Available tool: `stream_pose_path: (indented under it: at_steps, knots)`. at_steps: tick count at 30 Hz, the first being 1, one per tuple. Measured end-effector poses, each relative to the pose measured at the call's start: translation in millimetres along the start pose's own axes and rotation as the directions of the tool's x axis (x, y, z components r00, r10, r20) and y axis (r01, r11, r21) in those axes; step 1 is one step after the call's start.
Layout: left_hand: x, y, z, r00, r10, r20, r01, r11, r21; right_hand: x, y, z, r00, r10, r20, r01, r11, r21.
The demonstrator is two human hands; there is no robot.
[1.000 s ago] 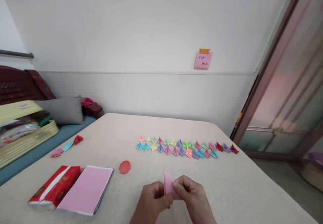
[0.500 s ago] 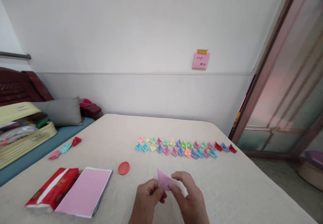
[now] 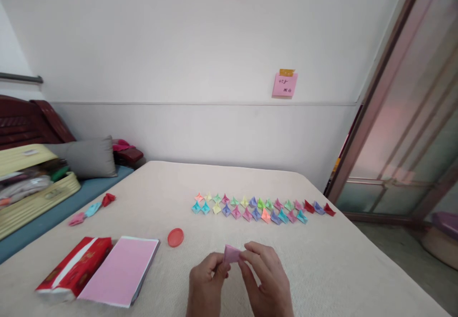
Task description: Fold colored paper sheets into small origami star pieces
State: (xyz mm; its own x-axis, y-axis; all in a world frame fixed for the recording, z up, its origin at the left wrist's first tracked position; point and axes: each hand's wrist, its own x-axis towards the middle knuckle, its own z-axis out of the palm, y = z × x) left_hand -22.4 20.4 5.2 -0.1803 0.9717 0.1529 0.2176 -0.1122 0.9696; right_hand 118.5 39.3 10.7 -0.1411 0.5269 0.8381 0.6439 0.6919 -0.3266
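A small folded piece of pink paper [image 3: 232,254] is held up between my two hands, just above the light tabletop. My left hand [image 3: 208,273] pinches its left edge between thumb and fingers. On the other side, my right hand [image 3: 265,270] has its thumb and fingertips closed on the right edge. The part of the paper under my fingertips is hidden. Beyond my hands, several folded paper boats [image 3: 247,213] of many colours stand in two rows. Left of my hands lies a round red lid [image 3: 175,237].
At the left are a stack of paper with a pink sheet on top [image 3: 121,269] and a red tissue pack [image 3: 77,264]. Farther back lie small pink, blue and red pieces [image 3: 93,209]. A pink note [image 3: 285,85] is taped to the wall. A framed glass door stands right.
The pink paper has gone from a taller triangular shape to a smaller, roughly four-sided one. My right fingers have come together on its right edge.
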Motion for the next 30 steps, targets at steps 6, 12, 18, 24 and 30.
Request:
stream_pose_path:
  at_steps: [6,12,18,24,30]
  knots:
    - [-4,-2,1.8,0.992,0.113,-0.062,-0.109,0.992,0.067,0,-2,-2,0.998,0.055,-0.024,-0.054,0.997,0.049]
    - [-5,0,1.0,0.984,0.155,-0.082,-0.150,0.987,0.065,-1,-3,-4,1.000,0.030,0.009,-0.031,0.998,0.060]
    - [-6,1,1.1,0.973,0.209,-0.101,-0.201,0.976,0.086,2,-5,-4,0.999,0.036,-0.022,-0.034,0.997,0.074]
    - [-6,-1,1.4,0.961,0.229,-0.158,-0.216,0.972,0.092,4,-8,-6,0.999,0.032,0.004,-0.032,0.993,0.111]
    - [-6,-3,1.0,0.950,0.243,-0.194,-0.228,0.969,0.099,7,-15,-9,0.995,0.077,0.069,-0.091,0.970,0.226]
